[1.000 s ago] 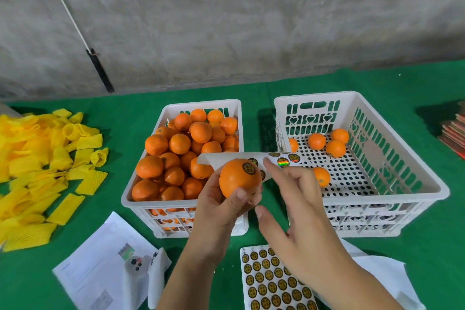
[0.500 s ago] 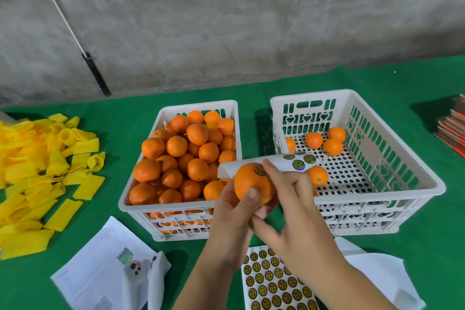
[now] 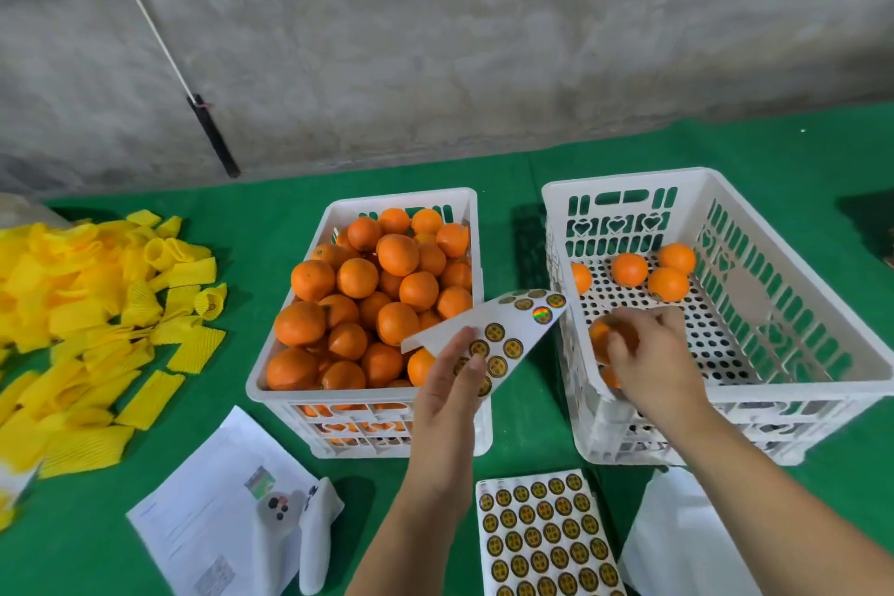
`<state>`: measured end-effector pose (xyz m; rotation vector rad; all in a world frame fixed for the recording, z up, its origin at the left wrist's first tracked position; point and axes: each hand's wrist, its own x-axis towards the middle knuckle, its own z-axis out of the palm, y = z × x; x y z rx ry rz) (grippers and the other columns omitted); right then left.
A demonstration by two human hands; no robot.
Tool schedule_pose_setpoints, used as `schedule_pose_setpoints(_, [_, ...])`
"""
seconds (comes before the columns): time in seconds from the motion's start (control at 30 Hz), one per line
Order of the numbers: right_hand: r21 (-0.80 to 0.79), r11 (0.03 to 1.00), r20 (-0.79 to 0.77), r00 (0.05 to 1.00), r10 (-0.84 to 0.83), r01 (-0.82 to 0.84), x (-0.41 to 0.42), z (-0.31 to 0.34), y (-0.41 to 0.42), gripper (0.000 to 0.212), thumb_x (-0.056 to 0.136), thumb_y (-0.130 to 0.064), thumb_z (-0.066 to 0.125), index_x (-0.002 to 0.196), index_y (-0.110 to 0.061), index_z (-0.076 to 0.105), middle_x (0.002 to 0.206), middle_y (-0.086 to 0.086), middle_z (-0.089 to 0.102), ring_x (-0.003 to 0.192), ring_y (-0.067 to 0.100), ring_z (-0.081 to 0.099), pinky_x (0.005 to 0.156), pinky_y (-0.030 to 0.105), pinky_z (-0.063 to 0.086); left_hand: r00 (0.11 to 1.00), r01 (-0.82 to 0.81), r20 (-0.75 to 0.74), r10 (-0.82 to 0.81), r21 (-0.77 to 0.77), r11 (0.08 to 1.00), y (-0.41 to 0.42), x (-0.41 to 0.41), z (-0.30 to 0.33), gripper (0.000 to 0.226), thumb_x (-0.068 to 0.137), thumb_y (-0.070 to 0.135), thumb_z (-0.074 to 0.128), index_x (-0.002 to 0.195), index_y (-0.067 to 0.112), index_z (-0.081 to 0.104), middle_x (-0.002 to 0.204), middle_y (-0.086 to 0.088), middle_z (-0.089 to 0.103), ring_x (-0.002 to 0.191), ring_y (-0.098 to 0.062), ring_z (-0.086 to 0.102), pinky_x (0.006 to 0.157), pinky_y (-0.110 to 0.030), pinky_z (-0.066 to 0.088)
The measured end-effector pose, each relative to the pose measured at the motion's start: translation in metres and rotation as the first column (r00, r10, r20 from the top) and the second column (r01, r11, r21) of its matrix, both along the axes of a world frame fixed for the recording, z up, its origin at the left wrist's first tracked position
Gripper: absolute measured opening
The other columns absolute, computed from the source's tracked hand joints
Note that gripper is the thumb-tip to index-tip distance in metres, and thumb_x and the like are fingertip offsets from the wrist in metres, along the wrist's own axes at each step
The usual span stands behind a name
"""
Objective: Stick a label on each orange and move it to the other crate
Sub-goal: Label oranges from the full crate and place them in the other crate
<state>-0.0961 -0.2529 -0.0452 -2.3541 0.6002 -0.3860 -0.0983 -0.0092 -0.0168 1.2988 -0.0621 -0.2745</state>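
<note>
The right hand (image 3: 648, 353) is lowering a round orange (image 3: 602, 338) (fingers curled over it) inside the white perforated plastic crate (image 3: 822, 305), just above its floor.

A heap of yellow foam fruit nets (image 3: 82, 324) covers the left of the green-clothed counter (image 3: 793, 160). Near the front edge lies a printed paper sheet (image 3: 203, 513), and on it rests a white object with dark buttons (image 3: 300, 532), possibly a controller. A blank white sheet (image 3: 677, 542) lies at front right. A white pole with a black end (image 3: 169, 48) leans on the grey concrete wall (image 3: 484, 39).
</note>
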Motion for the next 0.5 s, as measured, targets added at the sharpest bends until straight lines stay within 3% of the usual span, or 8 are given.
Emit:
schedule_pose_setpoints(0.07, [0.029, 0.999, -0.012, 0.999, 0.034, -0.034, 0.008, -0.002, 0.007, 0.028, 0.105, -0.036, 0.053, 0.119, -0.022, 0.073, 0.112, 0.006, 0.059, 0.095, 0.027, 0.063, 0.074, 0.031, 0.042, 0.998, 0.058, -0.014, -0.057, 0.048, 0.997, 0.001, 0.002, -0.005, 0.053, 0.083, 0.058, 0.075, 0.135, 0.047, 0.067, 0.142, 0.019, 0.066, 0.132, 0.001, 0.059, 0.111, -0.031, 0.04])
schedule_pose_setpoints(0.13, [0.023, 0.999, -0.134, 0.991, 0.028, -0.026, 0.009, 0.0, 0.013, 0.052, 0.102, -0.07, 0.03, 0.09, -0.036, 0.067, 0.09, -0.006, 0.066, 0.08, 0.018, 0.061, 0.064, 0.029, 0.037, 0.994, 0.112, -0.019, -0.111, 0.061, 0.992, 0.0, 0.004, -0.007, 0.056, 0.086, 0.057, 0.073, 0.14, 0.046, 0.063, 0.147, 0.018, 0.062, 0.138, -0.003, 0.055, 0.116, -0.035, 0.037])
schedule_pose_setpoints(0.17, [0.039, 0.999, -0.156, 0.987, 0.025, -0.019, 0.008, 0.002, 0.013, 0.068, 0.097, -0.081, 0.017, 0.082, -0.034, 0.064, 0.084, -0.009, 0.066, 0.079, 0.015, 0.06, 0.064, 0.03, 0.037, 0.99, 0.139, -0.008, -0.139, 0.06, 0.988, -0.001, 0.005, -0.008, 0.056, 0.089, 0.055, 0.072, 0.143, 0.044, 0.061, 0.149, 0.016, 0.061, 0.141, -0.005, 0.053, 0.118, -0.037, 0.035])
schedule_pose_setpoints(0.23, [0.21, 0.977, -0.077, 0.996, 0.05, -0.033, 0.009, 0.006, 0.013, 0.085, 0.09, -0.089, 0.008, 0.098, -0.032, 0.071, 0.102, -0.007, 0.069, 0.1, 0.017, 0.062, 0.082, 0.041, 0.046, 0.983, 0.18, 0.01, -0.181, 0.076, 0.981, -0.002, 0.009, -0.011, 0.058, 0.092, 0.052, 0.07, 0.147, 0.044, 0.058, 0.152, 0.015, 0.058, 0.144, -0.008, 0.051, 0.119, -0.039, 0.032])
schedule_pose_setpoints(0.3, [0.486, 0.869, 0.023, 0.995, 0.096, -0.095, 0.016, 0.011, 0.021, 0.089, 0.09, -0.088, 0.016, 0.132, -0.029, 0.068, 0.136, -0.005, 0.063, 0.131, 0.018, 0.052, 0.113, 0.049, 0.04, 0.974, 0.222, 0.015, -0.227, 0.143, 0.964, -0.005, 0.014, -0.014, 0.06, 0.092, 0.054, 0.069, 0.149, 0.049, 0.053, 0.153, 0.02, 0.056, 0.145, -0.004, 0.048, 0.118, -0.033, 0.034])
schedule_pose_setpoints(0.33, [0.602, 0.79, 0.044, 0.993, 0.111, -0.115, 0.019, 0.012, 0.028, 0.083, 0.093, -0.085, 0.025, 0.136, -0.028, 0.066, 0.139, -0.009, 0.062, 0.134, 0.016, 0.052, 0.116, 0.045, 0.038, 0.967, 0.247, 0.022, -0.255, 0.174, 0.953, -0.006, 0.018, -0.015, 0.06, 0.092, 0.056, 0.068, 0.15, 0.052, 0.051, 0.152, 0.026, 0.054, 0.144, 0.003, 0.046, 0.114, -0.024, 0.038])
schedule_pose_setpoints(0.4, [0.708, 0.686, 0.114, 0.986, 0.118, -0.164, 0.028, 0.011, 0.038, 0.051, 0.102, -0.061, 0.052, 0.118, -0.019, 0.076, 0.121, -0.009, 0.075, 0.116, 0.017, 0.069, 0.102, 0.039, 0.05, 0.936, 0.33, 0.045, -0.35, 0.24, 0.913, -0.008, 0.024, -0.015, 0.062, 0.094, 0.058, 0.067, 0.152, 0.053, 0.047, 0.147, 0.04, 0.05, 0.135, 0.021, 0.043, 0.098, -0.004, 0.043])
schedule_pose_setpoints(0.5, [0.761, 0.627, 0.219, 0.976, -0.006, -0.167, 0.036, 0.005, 0.038, 0.018, 0.104, -0.022, 0.063, 0.103, -0.011, 0.077, 0.102, 0.004, 0.081, 0.097, 0.023, 0.077, 0.083, 0.036, 0.059, 0.852, 0.482, 0.005, -0.524, 0.385, 0.787, -0.003, 0.039, -0.008, 0.059, 0.096, 0.056, 0.065, 0.152, 0.051, 0.047, 0.146, 0.041, 0.05, 0.134, 0.02, 0.045, 0.1, -0.004, 0.042])
